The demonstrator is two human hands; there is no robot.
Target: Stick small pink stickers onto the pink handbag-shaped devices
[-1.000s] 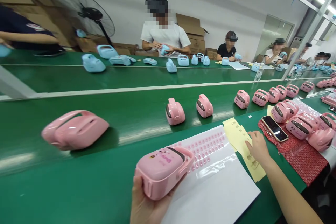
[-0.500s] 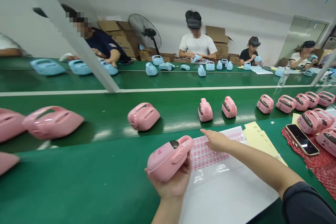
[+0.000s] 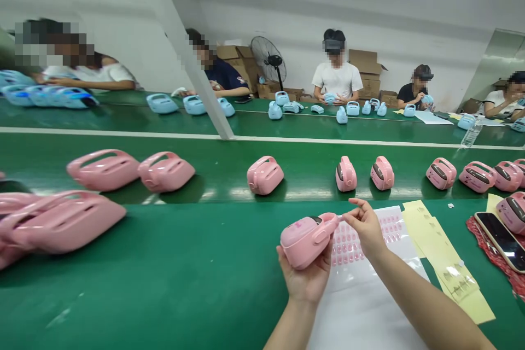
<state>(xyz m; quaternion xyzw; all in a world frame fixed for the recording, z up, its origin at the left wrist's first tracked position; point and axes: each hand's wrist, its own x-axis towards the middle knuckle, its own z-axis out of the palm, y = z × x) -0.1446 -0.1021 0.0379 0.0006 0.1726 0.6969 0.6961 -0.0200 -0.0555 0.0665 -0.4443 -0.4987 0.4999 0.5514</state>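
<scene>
Right fingers (image 3: pixel 356 217) have narrowed beside the pink device (image 3: pixel 307 243) left fingers (image 3: pixel 327 256) cup.

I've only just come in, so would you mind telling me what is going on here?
Someone's left hand holds a pink case above the green table, while the right hand has its fingertips at the case's handle; whether they pinch something small is unclear. Beneath lies a sheet of pink ovals, with yellow papers to its right. More pink cases stand beyond, and across the table a co-worker handles a blue one.
</scene>
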